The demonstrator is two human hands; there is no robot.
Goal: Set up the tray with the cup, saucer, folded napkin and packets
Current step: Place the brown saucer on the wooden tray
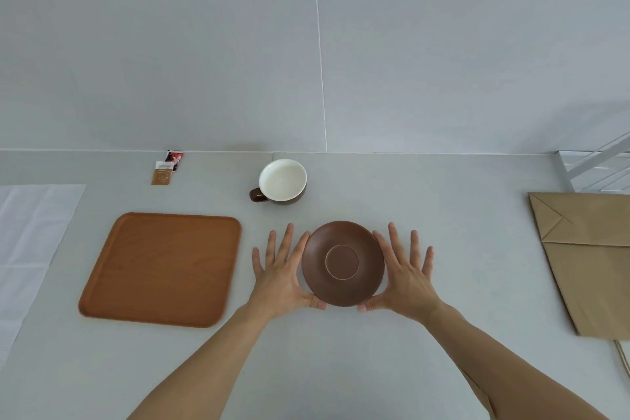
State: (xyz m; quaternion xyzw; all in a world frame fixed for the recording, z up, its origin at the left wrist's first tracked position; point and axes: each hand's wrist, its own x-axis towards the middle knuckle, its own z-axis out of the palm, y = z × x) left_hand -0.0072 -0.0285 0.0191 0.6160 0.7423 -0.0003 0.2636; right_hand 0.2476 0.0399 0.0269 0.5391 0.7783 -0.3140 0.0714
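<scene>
A brown saucer (342,262) lies on the grey table in front of me. My left hand (283,269) rests flat against its left rim and my right hand (404,271) against its right rim, fingers spread, thumbs touching its near edge. Left of it lies an orange-brown wooden tray (163,269) with nothing on it. Behind the saucer stands a brown cup (282,181) with a white inside, handle to the left. Two small packets (167,167) lie by the wall at the back left. A white napkin (30,249) lies unfolded at the far left edge.
A flat brown paper bag (589,259) lies at the right edge of the table. A white metal rack (596,167) stands behind it. A grey wall rises directly behind the table.
</scene>
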